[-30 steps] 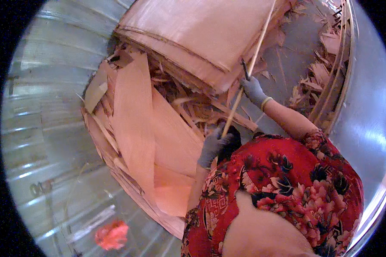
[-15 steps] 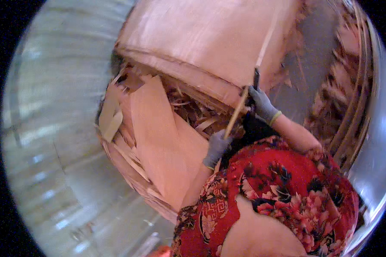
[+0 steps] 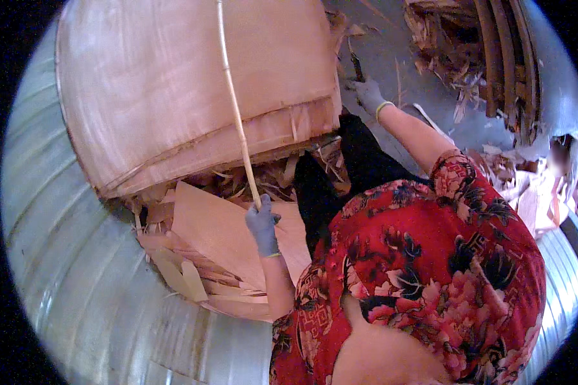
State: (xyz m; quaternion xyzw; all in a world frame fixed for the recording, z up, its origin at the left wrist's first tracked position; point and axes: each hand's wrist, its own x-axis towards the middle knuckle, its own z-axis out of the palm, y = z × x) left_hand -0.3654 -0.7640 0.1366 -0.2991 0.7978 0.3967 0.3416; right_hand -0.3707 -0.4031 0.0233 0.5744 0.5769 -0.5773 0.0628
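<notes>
My left hand point(image 3: 262, 226), in a grey glove, is closed round the lower end of a long, thin bamboo stick point(image 3: 237, 115). The stick reaches away from me across a stack of wood veneer sheets point(image 3: 192, 70). Out to the right of the stack, my gloved right hand point(image 3: 370, 97) grips a slim, dark-handled tool point(image 3: 357, 67) that looks like a knife. Its thin tip points away from me. The two hands are well apart.
Loose veneer pieces point(image 3: 212, 231) lie below the stack's near edge, with torn scraps among them. More scraps point(image 3: 440, 58) and curved brown strips point(image 3: 508, 58) are at the far right. Grey floor point(image 3: 392, 58) shows beside the stack.
My hands have moved apart; the right hand, near the stick before, is now off to the right with the dark-handled tool. The view has turned, and the stick now lies farther left across the stack.
</notes>
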